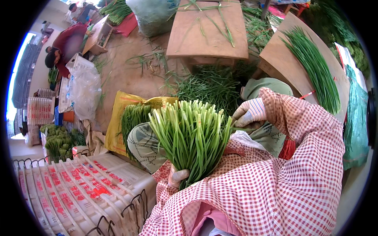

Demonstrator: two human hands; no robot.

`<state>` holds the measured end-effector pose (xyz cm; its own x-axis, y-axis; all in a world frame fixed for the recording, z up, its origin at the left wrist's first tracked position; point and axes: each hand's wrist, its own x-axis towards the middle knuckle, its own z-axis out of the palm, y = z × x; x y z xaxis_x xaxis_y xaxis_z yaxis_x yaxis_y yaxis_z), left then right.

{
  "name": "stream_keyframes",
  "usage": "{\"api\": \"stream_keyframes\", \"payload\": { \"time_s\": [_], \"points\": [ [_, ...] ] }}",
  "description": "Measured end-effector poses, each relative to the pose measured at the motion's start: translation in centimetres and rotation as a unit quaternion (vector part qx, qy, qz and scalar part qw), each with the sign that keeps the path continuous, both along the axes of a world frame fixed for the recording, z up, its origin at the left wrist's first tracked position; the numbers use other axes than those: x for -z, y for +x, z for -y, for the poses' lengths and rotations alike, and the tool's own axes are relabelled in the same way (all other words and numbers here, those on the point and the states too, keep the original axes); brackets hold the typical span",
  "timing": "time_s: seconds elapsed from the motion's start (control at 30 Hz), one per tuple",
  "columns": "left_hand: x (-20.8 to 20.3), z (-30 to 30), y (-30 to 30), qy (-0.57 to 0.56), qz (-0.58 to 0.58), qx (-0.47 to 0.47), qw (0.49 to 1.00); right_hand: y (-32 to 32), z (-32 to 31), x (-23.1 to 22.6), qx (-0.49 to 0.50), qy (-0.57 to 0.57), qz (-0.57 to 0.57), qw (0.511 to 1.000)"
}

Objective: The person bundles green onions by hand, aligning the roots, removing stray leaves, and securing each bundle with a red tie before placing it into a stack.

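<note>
A thick bunch of garlic chives (193, 137) stands tilted in front of my lap, its pale cut ends up. Wrapped round its lower, leafy part is my left hand (179, 176), gloved, with the thumb showing on the near side. To the right of the cut ends is my right hand (249, 114), in a striped glove, with bent fingers closed together. What those fingers hold, if anything, is too small to make out. The bunch hides the rest of my left fingers. A red bundle of ties (287, 148) hangs by my right knee.
More chives (315, 67) lie on a board (275, 51) at right. A wooden stool (208, 31) stands ahead, with loose leaves (208, 86) heaped below it. At left are a yellow sack (114, 131), a white crate (78, 188) with wire loops and a person (65, 47) bending over.
</note>
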<state>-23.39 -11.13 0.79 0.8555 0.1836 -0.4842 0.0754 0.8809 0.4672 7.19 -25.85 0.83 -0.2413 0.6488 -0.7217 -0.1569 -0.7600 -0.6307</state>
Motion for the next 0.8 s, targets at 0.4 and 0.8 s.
{"api": "stream_keyframes", "payload": {
  "time_s": [0.4,0.8],
  "points": [
    [1.8,-0.6,-1.1,0.073,0.006,-0.006,0.997,10.7,-4.0,17.6,0.173,0.171,0.704,0.667],
    [0.8,-2.7,-0.8,0.195,0.041,0.104,0.974,-8.3,-9.7,5.3,0.259,0.228,-0.385,0.856]
  ]
}}
